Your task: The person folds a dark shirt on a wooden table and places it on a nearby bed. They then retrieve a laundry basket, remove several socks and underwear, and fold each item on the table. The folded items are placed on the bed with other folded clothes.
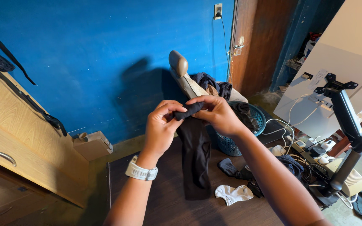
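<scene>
Black sock (194,155) pinched at its rolled top by left hand (161,127) and right hand (218,114), held above dark table (168,201). Risk: the roll could slip loose, since the hanging length drags on it.

Below me on my dark wooden table (172,205) lies a small white sock (233,193) beside a dark grey sock (228,167). A blue plastic laundry basket (254,119) stands against the blue painted wall (97,54).

Both hands raised: left hand (161,125) and right hand (217,114) pinch a dark sock (194,155), its length hanging to the worktop (164,205). White sock (233,193) lies near.
</scene>
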